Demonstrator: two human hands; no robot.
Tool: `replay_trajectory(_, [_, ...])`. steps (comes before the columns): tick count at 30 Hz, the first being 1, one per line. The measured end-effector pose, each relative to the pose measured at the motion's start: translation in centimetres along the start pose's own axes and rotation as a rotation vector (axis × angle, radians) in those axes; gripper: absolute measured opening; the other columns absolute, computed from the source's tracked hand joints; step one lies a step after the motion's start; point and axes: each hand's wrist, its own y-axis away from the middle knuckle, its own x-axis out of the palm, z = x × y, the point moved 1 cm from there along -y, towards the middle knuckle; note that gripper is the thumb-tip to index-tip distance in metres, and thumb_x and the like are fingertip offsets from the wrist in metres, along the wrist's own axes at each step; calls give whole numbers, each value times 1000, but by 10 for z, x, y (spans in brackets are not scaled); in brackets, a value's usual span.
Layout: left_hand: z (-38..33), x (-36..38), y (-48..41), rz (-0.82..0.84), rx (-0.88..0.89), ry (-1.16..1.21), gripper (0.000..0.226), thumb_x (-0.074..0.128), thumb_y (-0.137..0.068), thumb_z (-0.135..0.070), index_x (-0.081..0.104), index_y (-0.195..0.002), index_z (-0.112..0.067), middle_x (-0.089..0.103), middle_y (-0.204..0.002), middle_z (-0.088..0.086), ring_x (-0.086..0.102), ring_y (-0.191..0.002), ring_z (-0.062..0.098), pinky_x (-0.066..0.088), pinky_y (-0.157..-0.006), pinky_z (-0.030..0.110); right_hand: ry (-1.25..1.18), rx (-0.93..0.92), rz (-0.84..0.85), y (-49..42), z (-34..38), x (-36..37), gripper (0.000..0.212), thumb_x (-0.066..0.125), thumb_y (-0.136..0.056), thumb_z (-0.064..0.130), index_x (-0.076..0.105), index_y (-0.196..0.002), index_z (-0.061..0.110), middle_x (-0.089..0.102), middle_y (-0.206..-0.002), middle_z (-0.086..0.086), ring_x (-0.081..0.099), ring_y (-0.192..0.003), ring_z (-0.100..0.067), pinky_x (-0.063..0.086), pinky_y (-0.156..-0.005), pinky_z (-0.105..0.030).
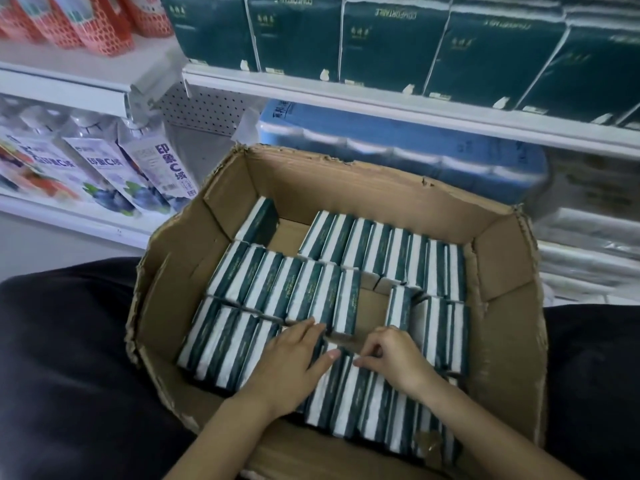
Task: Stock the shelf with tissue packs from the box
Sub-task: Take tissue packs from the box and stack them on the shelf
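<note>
Tissue packs [311, 299]: small soft bricks in glossy dark green film with white sides, stood on edge in tight rows inside the box [166, 306], none yet on the shelf [381, 98]. Edge-on packing probably lets each one be picked by its top. Bare cardboard gaps show at the box's far left and middle, so the load is judged partly drawn down.

Left of the box: spouted pouches [156, 168], shiny film printed with berries, leaning in a row. Above them, red mesh-pattern packs [86, 22].

Beside the box, left and right: dark cloth [69, 358], matt, seemingly the person's legs bracing it.

Box: corrugated brown card, flaps folded outward, rims torn and ragged, tilted toward the camera for reach.

Left hand, near-left part of the box [294, 355]: spread, fingers straight and flat on the pack tops, thumb stretched rightward. Likely steadying the neighbouring row.

Right hand, just right of it in the box's near row [394, 355]: fingers curled narrow, tips pinching the top edge of one pack, apparently to work it free.

Behind the box, right: blue-wrapped rolls [415, 154], a soft cylindrical bundle.

Shelf above and behind the box: white metal lip, carrying large dark green bundles [381, 39] standing upright side by side
</note>
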Motion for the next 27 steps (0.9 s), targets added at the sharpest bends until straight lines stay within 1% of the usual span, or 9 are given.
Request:
replay_trajectory(3, [1,0,-1,-15,2,-8,72,16,-91,-64,18,-152,-28,16,-160,-7,13,-146,10,13,-119,30,-28,-3,3,-2,-2,0,31,72,-84,27,53,-60,30,53,-76,11,46,-74,2,35,-71,-14])
replay_trajectory(7, [-1,-2,0,-24,16,40,66,22,-95,-60,19,-152,-27,17,-159,-8,14,-145,10,14,-118,31,39,-49,14,-1,0,-4,29,67,-88,30,50,-65,29,49,-80,13,43,-87,-7,33,-75,-22])
replay_trajectory(10, [-5,-13,2,-85,33,242,65,27,-93,-60,26,-150,-30,22,-155,-13,21,-142,8,19,-118,31,18,-67,-9,2,3,-23,22,64,-89,32,53,-70,26,52,-83,10,47,-88,-6,40,-84,-23])
replay_trajectory(13, [-9,-34,4,-246,33,505,54,33,-94,-53,37,-143,-32,37,-143,-18,36,-128,-2,30,-109,23,-113,-63,-68,2,4,-50,25,61,-91,27,52,-69,20,59,-88,4,56,-89,-7,46,-86,-29])
replay_trajectory(17, [-17,-57,2,-470,68,680,46,36,-96,-56,50,-133,-31,55,-127,-17,47,-117,-10,37,-93,11,-328,-17,-268,2,8,-92,27,56,-95,19,46,-70,16,62,-87,9,59,-94,-2,44,-78,-27])
replay_trajectory(19, [-27,-65,0,-528,109,735,45,38,-94,-55,53,-128,-31,59,-122,-18,49,-115,-10,38,-90,11,-373,-25,-457,1,11,-114,30,56,-95,15,44,-68,16,57,-74,3,57,-78,-9,39,-70,-30])
replay_trajectory(21, [-42,-73,-3,-556,161,788,50,38,-88,-57,55,-126,-30,59,-120,-17,50,-114,-10,38,-88,6,-444,-16,-624,0,18,-135,32,57,-95,12,43,-66,15,50,-67,0,52,-67,-8,44,-68,-29])
replay_trajectory(25, [-79,-91,-11,-606,306,848,56,37,-87,-56,54,-131,-26,57,-127,-11,50,-119,-4,38,-94,7,-800,10,-790,-1,37,-168,27,55,-96,13,48,-70,13,60,-77,-9,65,-81,-29,60,-69,-41])
replay_trajectory(27, [-95,-101,-15,-632,361,856,58,37,-89,-54,49,-138,-25,52,-134,-10,46,-126,-1,36,-102,13,-925,-13,-854,5,51,-185,25,56,-96,13,49,-72,11,64,-72,-5,68,-74,-25,60,-62,-36])
